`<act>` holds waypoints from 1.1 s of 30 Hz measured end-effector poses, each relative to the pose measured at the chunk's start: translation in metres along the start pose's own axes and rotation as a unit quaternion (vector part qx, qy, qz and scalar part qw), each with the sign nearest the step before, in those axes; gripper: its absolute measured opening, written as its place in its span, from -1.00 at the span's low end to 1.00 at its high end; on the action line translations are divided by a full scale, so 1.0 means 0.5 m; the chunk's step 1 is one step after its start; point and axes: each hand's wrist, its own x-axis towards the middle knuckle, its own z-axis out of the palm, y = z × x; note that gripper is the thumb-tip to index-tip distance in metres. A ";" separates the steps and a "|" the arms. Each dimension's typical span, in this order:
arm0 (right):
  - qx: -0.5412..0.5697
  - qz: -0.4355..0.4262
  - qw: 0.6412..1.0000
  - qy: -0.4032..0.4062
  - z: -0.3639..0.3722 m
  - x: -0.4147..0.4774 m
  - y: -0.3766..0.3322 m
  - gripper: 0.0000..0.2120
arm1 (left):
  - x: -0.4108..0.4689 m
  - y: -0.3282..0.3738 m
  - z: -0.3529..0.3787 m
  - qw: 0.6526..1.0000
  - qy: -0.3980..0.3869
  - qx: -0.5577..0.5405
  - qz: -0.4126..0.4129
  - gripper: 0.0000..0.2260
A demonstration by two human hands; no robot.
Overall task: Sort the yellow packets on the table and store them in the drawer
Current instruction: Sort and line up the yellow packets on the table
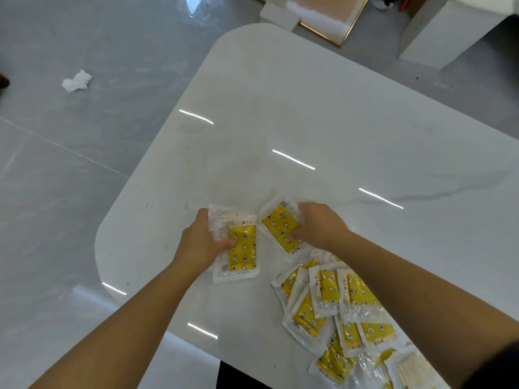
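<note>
My left hand [200,240] grips a small stack of yellow packets [243,249] in clear wrappers, with stars and moons printed on them. Just to the right, my right hand [318,226] holds a single yellow packet [280,227], tilted and close to the stack. Both are just above the white table [309,108]. A loose pile of several more yellow packets [331,299] lies on the table under my right forearm, reaching to the bottom right corner. No drawer is in view.
The table's rounded left edge [98,242] is close to my left hand. A crumpled white tissue [76,81] lies on the grey floor at left. White furniture [438,32] and a gold-edged panel [337,21] stand beyond the far end.
</note>
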 end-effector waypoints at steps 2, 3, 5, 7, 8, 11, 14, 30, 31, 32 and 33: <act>0.075 0.011 0.997 -0.015 0.003 0.001 0.009 -0.62 | 0.005 0.005 0.006 1.000 -0.008 0.021 0.001 -0.60; 0.105 0.015 0.994 -0.019 0.004 0.001 0.015 -0.67 | 0.008 0.007 0.007 1.000 -0.015 0.013 0.003 -0.68; 0.192 0.031 0.981 -0.021 0.000 0.000 0.029 -0.77 | 0.013 0.015 0.003 0.999 -0.022 -0.035 0.000 -0.78; 0.311 0.055 0.949 -0.008 -0.010 -0.005 0.039 -0.84 | 0.018 0.025 -0.007 0.996 -0.014 -0.083 -0.006 -0.84; 0.361 0.073 0.930 0.006 -0.020 -0.006 0.044 -0.88 | 0.024 0.035 -0.013 0.994 0.000 -0.107 -0.007 -0.87; 0.464 0.132 0.874 0.054 -0.064 0.012 0.054 -0.91 | 0.057 0.080 -0.033 0.987 0.052 -0.152 -0.008 -0.97; 0.547 0.176 0.815 0.077 -0.116 0.052 0.056 -0.90 | 0.106 0.156 -0.048 0.979 0.070 -0.192 0.002 -0.90; 0.524 0.217 0.796 0.210 -0.285 0.201 0.131 -0.43 | 0.311 0.478 -0.002 0.990 0.043 -0.110 0.080 -0.36; 0.475 0.234 0.824 0.201 -0.276 0.200 0.143 -0.39 | 0.307 0.464 0.005 0.992 0.039 -0.096 0.070 -0.36; 0.403 0.237 0.861 0.199 -0.266 0.193 0.152 -0.39 | 0.296 0.444 0.011 0.993 0.037 -0.090 0.069 -0.37; 0.315 0.229 0.900 0.198 -0.252 0.179 0.155 -0.42 | 0.279 0.422 0.017 0.993 0.035 -0.084 0.071 -0.39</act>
